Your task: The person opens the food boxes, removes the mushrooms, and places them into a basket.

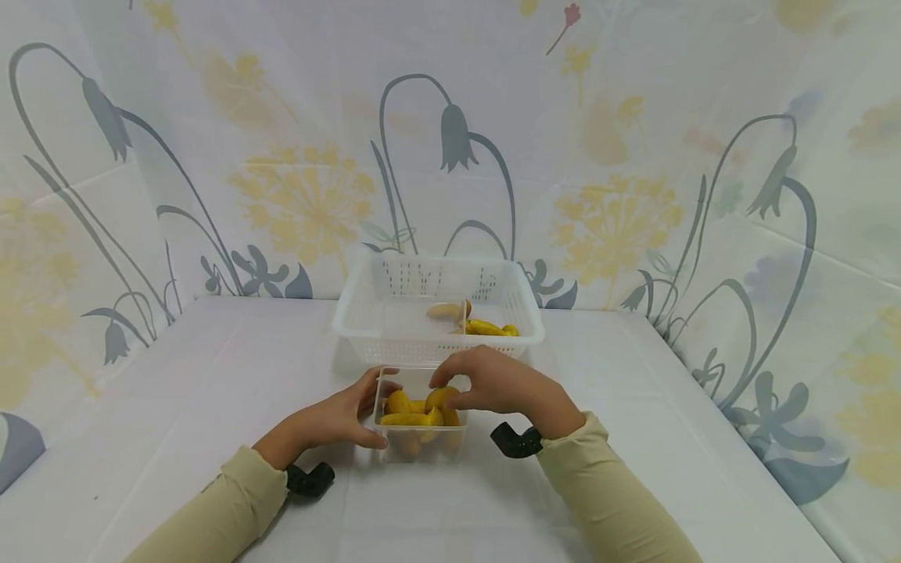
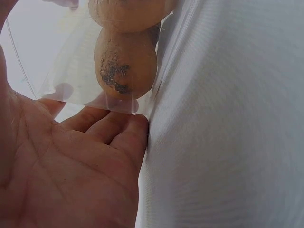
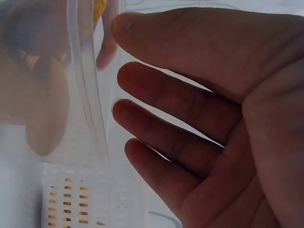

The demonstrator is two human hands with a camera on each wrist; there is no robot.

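Observation:
A transparent plastic box (image 1: 422,447) stands on the white table, holding several yellow gourd-like pieces (image 1: 404,420). My left hand (image 1: 334,414) grips the box's left side, thumb at the front corner and fingers toward the back. In the left wrist view, its fingers (image 2: 121,135) touch the box wall, behind which a piece with a dark rough patch (image 2: 126,66) shows. Over the box's right side is my right hand (image 1: 503,383), its thumb at a rounded yellow piece (image 1: 440,397). The right wrist view shows its fingers (image 3: 156,118) loosely bent and apart, with nothing visible between them.
Behind the box stands a white perforated basket (image 1: 394,344), wider than the box. Inside it are a pale tan piece (image 1: 443,311) and yellow pieces (image 1: 489,328) beside a thin divider. A flower-patterned cloth (image 1: 450,219) hangs behind and on both sides of the table (image 1: 232,375).

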